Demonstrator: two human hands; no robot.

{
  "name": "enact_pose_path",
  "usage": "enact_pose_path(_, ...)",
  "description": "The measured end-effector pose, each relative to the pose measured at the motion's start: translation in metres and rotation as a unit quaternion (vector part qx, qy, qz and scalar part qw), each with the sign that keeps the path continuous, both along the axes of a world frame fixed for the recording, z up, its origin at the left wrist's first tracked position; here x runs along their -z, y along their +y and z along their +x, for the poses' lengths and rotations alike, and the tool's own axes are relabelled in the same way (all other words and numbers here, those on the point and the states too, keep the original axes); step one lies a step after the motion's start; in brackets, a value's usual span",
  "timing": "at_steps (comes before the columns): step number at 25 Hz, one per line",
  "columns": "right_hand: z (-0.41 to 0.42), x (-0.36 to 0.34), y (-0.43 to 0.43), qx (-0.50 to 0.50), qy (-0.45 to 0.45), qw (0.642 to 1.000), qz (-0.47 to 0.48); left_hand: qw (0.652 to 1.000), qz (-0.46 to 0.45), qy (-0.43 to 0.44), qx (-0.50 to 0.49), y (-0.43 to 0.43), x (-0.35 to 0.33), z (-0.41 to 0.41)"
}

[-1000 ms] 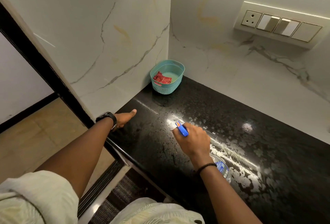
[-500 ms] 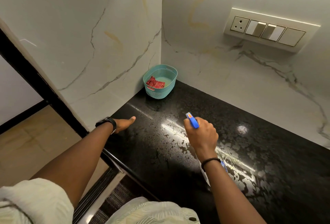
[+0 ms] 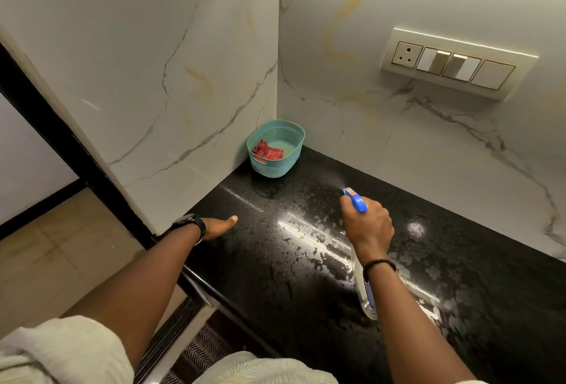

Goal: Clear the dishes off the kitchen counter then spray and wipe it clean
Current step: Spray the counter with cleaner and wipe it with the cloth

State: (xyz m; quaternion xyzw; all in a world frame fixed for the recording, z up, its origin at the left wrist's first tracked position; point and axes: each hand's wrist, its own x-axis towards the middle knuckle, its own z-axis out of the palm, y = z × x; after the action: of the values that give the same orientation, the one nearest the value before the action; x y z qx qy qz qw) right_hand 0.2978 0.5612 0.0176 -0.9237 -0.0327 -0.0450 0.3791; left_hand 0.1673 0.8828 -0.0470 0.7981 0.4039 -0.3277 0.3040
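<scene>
Right hand [image 3: 367, 227] grips the spray bottle [image 3: 356, 201], fingers curled round its neck and trigger; blue nozzle points away toward the back corner, clear body angles back under the wrist. A faint mist shows just ahead of the nozzle. The bottle is held above the black counter [image 3: 245, 279], right of centre. The counter is wet, with droplets and patchy film catching the light. Left hand [image 3: 219, 227] rests at the counter's left edge near the wall, thumb straight out on the stone; the other fingers are hidden, so cannot tell whether they are curled or flat. Black watch [image 3: 190, 224] on the left wrist, dark band [image 3: 378, 264] on the right. Teal basket [image 3: 277, 166] sits in the back corner against both marble walls, a red cloth [image 3: 266, 152] inside. Switch panel [image 3: 453, 62] on the right wall.
</scene>
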Motion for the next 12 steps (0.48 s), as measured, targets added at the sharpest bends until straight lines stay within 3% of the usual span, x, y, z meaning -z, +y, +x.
enact_pose_path(5, -0.010, 0.008, -0.021, -0.001, 0.015, 1.000, 0.004, 0.999, -0.020, 0.026, -0.009, -0.002, -0.016, 0.004)
enact_pose_path(12, -0.065, 0.012, -0.024, -0.141, -0.010, 0.987, -0.077, 0.996, -0.061, 0.059, -0.030, -0.013, -0.040, 0.008)
